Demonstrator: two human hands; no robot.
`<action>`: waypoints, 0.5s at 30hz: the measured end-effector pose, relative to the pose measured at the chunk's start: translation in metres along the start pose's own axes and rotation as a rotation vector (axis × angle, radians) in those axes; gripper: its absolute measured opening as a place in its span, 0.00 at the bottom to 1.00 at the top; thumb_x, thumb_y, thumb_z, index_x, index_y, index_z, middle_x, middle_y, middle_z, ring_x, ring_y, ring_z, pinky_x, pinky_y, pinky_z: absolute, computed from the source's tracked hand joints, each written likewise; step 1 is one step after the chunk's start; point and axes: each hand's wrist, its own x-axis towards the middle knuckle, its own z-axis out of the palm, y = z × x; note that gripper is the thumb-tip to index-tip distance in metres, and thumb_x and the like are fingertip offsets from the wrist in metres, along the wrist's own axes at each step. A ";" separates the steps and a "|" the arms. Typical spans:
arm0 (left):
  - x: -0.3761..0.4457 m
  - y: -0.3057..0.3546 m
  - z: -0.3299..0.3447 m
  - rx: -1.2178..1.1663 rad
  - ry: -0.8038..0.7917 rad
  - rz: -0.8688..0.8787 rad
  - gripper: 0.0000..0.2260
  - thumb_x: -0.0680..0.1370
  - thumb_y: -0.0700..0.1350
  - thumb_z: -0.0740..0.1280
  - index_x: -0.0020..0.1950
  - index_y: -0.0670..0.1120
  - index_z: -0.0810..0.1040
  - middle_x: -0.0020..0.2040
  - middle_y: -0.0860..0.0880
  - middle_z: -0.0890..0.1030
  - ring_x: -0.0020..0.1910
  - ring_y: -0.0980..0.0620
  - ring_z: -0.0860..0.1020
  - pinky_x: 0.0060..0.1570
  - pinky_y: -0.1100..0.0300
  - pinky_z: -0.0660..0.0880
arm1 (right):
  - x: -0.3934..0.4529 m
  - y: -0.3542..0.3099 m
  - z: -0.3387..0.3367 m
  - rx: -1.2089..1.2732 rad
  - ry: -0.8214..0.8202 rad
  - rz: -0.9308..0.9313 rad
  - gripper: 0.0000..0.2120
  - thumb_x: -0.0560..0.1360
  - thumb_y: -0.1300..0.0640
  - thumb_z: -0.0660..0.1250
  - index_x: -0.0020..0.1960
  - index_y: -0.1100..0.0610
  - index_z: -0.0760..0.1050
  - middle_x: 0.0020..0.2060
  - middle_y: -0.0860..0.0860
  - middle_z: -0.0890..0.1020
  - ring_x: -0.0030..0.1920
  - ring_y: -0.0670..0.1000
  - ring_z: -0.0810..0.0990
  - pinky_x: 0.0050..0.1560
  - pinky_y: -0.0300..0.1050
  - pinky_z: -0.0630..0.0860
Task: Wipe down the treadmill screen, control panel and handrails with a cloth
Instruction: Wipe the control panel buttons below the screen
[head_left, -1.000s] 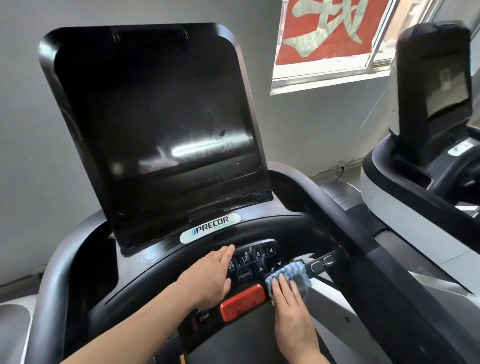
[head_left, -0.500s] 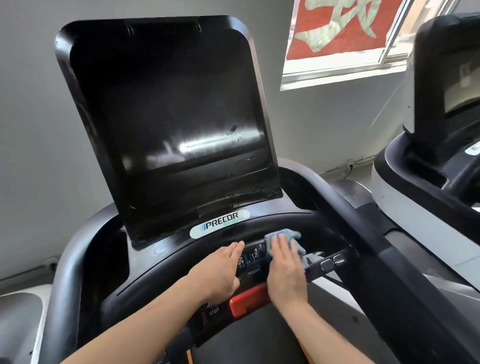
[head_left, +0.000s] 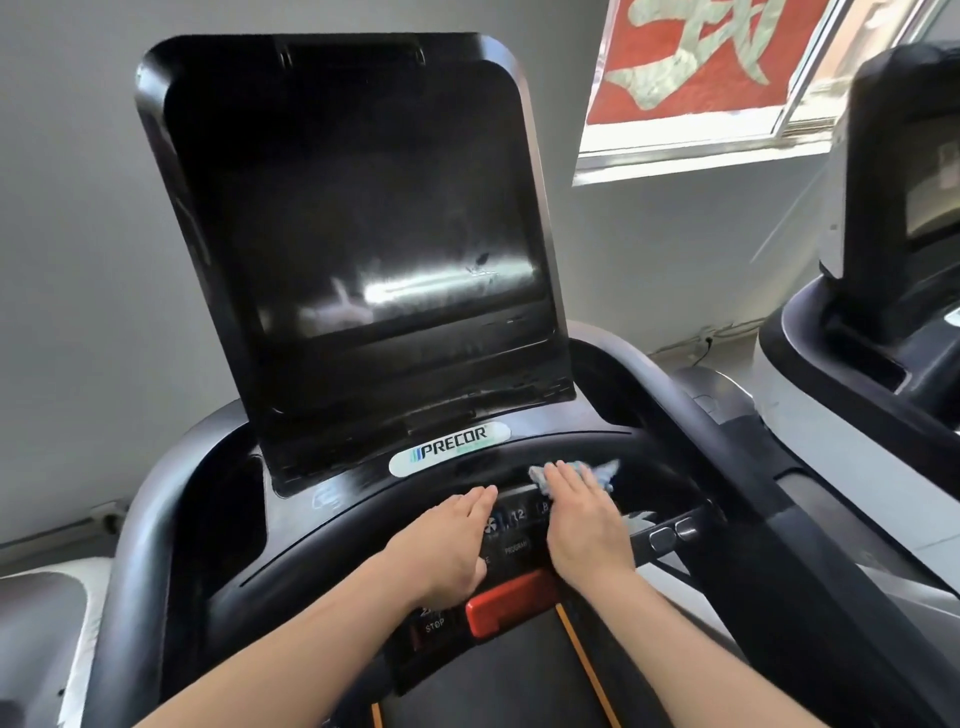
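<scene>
Wiping stage: judging from the head view, the work is on the control panel (head_left: 524, 525); its upper edge is under the cloth (head_left: 597, 475) at this moment.
Done so far: cannot tell for sure; the screen (head_left: 363, 223) shows pale streaks and glare low down, toward 6 o'clock of the glass, so it may need another pass.
Left to do: by my reading, the rest of the panel keys, the red stop bar (head_left: 511, 603), and both handrails (head_left: 156, 519), which no hand touches.
Right hand (head_left: 584, 519): laid flat, fingers straight and together, pressing the blue-white cloth down against the top of the panel, fingertips toward 12 o'clock; the forearm enters from 5 o'clock.
Left hand (head_left: 447, 545): flat too, fingers straight, holding nothing, resting on the panel's left part just beside the keys; the forearm comes from 7 o'clock.
Hands together: near one another, not touching, a strip of lit keys between them.
Cloth position: bunched under and beyond the right fingers, just below the Precor badge (head_left: 449, 449), at 1 o'clock from the stop bar.
</scene>
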 end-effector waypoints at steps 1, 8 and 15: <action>0.000 0.000 0.000 0.002 0.003 0.000 0.40 0.81 0.47 0.62 0.86 0.48 0.41 0.86 0.48 0.48 0.84 0.48 0.51 0.81 0.52 0.54 | -0.003 -0.012 0.000 -0.017 -0.023 -0.038 0.28 0.75 0.60 0.55 0.73 0.57 0.77 0.68 0.53 0.82 0.71 0.61 0.78 0.68 0.60 0.76; 0.001 -0.001 -0.001 -0.010 0.009 0.007 0.40 0.81 0.47 0.63 0.86 0.48 0.42 0.86 0.49 0.48 0.84 0.49 0.51 0.81 0.53 0.53 | 0.016 -0.004 -0.015 0.033 -0.108 -0.070 0.25 0.78 0.61 0.57 0.73 0.54 0.77 0.69 0.52 0.81 0.73 0.57 0.75 0.73 0.55 0.70; 0.000 -0.004 0.000 -0.009 0.000 0.012 0.40 0.80 0.46 0.63 0.86 0.48 0.41 0.86 0.49 0.47 0.84 0.49 0.50 0.82 0.53 0.53 | -0.001 0.010 0.000 0.065 -0.096 -0.076 0.30 0.77 0.60 0.56 0.79 0.52 0.70 0.76 0.52 0.74 0.77 0.58 0.72 0.77 0.56 0.68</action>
